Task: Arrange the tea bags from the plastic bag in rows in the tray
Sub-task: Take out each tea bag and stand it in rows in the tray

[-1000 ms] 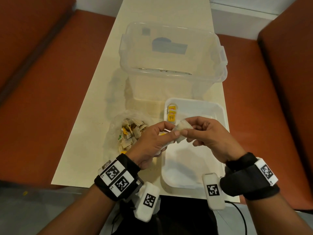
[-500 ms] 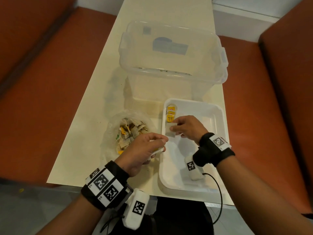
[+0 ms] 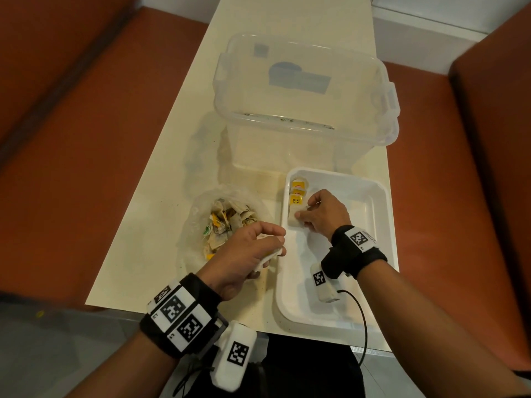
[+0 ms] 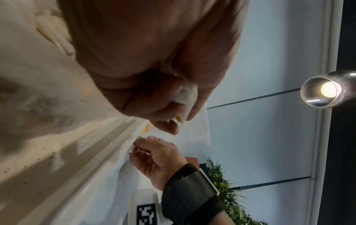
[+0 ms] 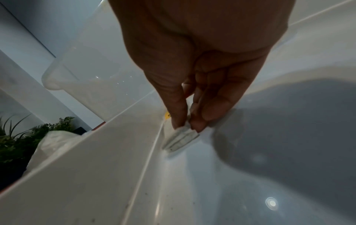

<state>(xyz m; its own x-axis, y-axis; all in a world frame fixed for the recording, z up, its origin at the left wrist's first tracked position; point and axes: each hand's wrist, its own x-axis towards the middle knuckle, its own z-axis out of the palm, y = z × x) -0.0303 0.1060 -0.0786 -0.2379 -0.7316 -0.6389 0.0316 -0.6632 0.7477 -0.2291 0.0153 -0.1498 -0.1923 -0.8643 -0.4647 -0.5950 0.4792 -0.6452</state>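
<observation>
Inside the white tray (image 3: 373, 225), up at its 11 o'clock corner, the right hand (image 3: 324, 215) pinches a pale tea bag (image 5: 181, 140) between thumb and fingertips, the bag's lower edge touching the tray floor beside the left wall. Just past it, toward 12 o'clock, a short row of yellow-tagged tea bags (image 3: 297, 193) lies along that same wall (three tags can be counted from the head view).

At 9 o'clock from the tray, the left hand (image 3: 250, 254) hovers above the cream table (image 3: 161, 211) with its fingers curled round more white tea bags (image 3: 270, 255); the left wrist view shows one squeezed between thumb and forefinger. Farther toward 9 o'clock sits the clear plastic bag (image 3: 195, 225), open and heaped with loose tea bags (image 3: 230, 222).

Beyond the tray, at 12 o'clock, stands a large clear storage bin (image 3: 304, 90).
</observation>
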